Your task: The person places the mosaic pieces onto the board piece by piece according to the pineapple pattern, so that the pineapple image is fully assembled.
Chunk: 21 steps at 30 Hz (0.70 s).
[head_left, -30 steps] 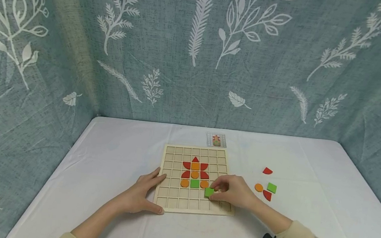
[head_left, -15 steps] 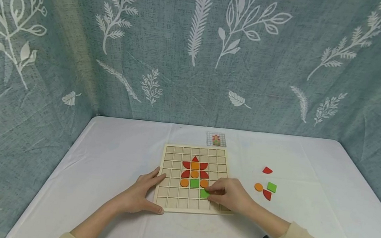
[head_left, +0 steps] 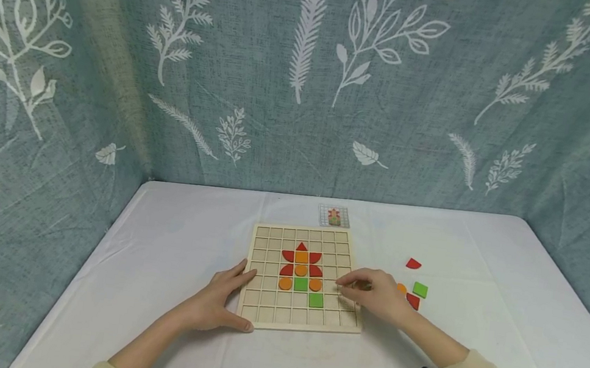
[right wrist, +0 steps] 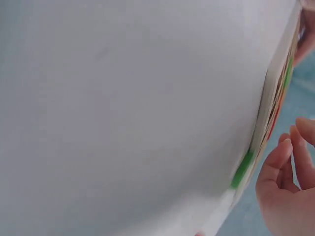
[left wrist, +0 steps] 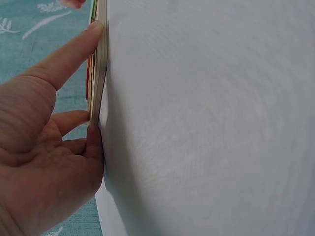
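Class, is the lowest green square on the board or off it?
On: in the head view the green square lies on the board, just below an orange disc, apart from the right hand.

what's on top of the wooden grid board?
One red triangle, four red quarter-circles, one orange square, three orange discs, two green squares. Right hand covers part of the board at right; can't see beneath.

Soft light, faint shadows on the white tablecloth (head_left: pixel 201 228), blurry right wrist view

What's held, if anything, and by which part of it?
Nothing shows in the right hand; the left hand braces the board at its left edge and near corner.
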Each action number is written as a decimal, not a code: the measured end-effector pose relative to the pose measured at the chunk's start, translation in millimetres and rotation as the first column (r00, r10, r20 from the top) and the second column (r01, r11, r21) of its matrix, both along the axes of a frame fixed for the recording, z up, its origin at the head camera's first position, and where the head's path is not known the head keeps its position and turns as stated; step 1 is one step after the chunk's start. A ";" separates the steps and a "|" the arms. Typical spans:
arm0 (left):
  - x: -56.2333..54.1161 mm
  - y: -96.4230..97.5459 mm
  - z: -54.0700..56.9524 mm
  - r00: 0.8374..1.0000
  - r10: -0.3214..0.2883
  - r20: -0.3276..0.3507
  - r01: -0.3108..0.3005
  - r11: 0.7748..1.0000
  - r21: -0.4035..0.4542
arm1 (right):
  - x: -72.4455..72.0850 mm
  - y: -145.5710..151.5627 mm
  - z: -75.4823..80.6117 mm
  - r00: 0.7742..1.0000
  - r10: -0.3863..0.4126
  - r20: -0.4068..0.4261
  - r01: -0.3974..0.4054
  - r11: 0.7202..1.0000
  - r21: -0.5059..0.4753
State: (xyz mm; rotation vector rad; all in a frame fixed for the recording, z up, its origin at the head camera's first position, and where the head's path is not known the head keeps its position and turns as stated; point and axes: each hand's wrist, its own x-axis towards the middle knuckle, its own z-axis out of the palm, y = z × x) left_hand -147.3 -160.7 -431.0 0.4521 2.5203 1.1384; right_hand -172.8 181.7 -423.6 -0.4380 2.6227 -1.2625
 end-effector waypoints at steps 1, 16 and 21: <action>0.1 -0.1 -0.2 1.000 0.001 0.000 -0.001 1.000 0.000 | -0.8 5.6 0.1 1.000 -0.029 0.012 0.029 1.000 0.001; 0.5 1.1 -1.3 1.000 0.008 -0.002 -0.008 1.000 -0.013 | -5.1 81.5 1.7 0.980 -0.195 -0.033 0.198 0.962 0.190; 0.5 1.3 -1.3 1.000 0.001 -0.005 -0.001 1.000 -0.005 | -6.0 88.7 0.2 0.981 -0.193 -0.010 0.190 0.953 0.237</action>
